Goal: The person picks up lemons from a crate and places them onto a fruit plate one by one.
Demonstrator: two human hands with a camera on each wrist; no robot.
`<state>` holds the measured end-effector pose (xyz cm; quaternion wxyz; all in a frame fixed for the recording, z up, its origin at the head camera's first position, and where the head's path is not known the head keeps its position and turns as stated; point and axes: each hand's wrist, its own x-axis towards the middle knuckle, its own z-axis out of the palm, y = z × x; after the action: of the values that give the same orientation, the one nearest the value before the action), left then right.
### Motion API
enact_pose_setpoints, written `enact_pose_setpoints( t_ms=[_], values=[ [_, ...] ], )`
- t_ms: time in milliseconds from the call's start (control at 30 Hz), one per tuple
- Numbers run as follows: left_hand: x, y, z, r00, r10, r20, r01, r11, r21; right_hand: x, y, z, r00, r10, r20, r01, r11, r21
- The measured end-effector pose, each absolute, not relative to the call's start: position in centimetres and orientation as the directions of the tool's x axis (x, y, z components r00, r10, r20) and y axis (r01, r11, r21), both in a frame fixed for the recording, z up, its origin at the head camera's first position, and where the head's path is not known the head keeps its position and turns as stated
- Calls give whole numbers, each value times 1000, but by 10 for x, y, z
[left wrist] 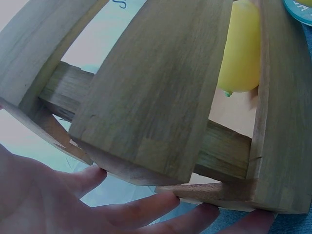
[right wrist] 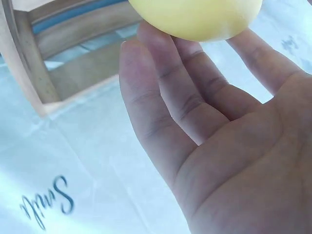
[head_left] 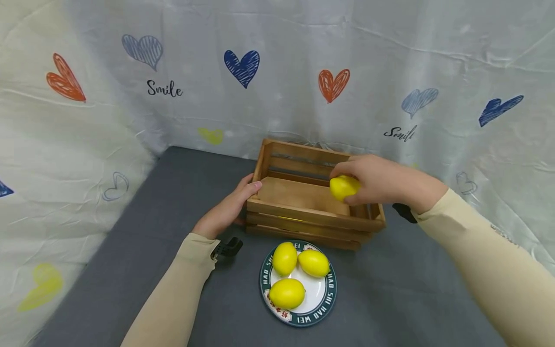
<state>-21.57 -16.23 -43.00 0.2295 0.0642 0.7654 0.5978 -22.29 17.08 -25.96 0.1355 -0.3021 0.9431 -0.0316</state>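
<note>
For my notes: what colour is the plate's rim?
The rim is dark green with white lettering, clearest in the head view.

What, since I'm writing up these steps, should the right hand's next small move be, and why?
Probably lower the held lemon toward the wooden crate's floor and release it: the right hand holds it over the open crate, the left hand touches the crate's left end, and another lemon shows inside between the slats.

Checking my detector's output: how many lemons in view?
5: three lemons on the plate, one lemon in the right hand, one lemon inside the crate, partly hidden. More may be hidden there.
</note>
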Motion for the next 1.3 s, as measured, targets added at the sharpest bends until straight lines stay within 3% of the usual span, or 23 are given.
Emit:
enact_pose_setpoints(
  t_ms=[467, 967, 1300],
  values=[
    [-216, -161, -429, -882, 383, -274, -172, 280, 945, -162, 162, -261, -781, -589, -208, -575, 808, -130],
    [-218, -163, -430, -882, 389, -267, -165, 275, 947, -105, 152, -343, -732, -644, -225, -607, 765, -215],
    [-218, -163, -430, -886, 377, -270, -168, 283, 944, -81, 143, -370, -727, -647, -231, -609, 762, -218]
  ],
)
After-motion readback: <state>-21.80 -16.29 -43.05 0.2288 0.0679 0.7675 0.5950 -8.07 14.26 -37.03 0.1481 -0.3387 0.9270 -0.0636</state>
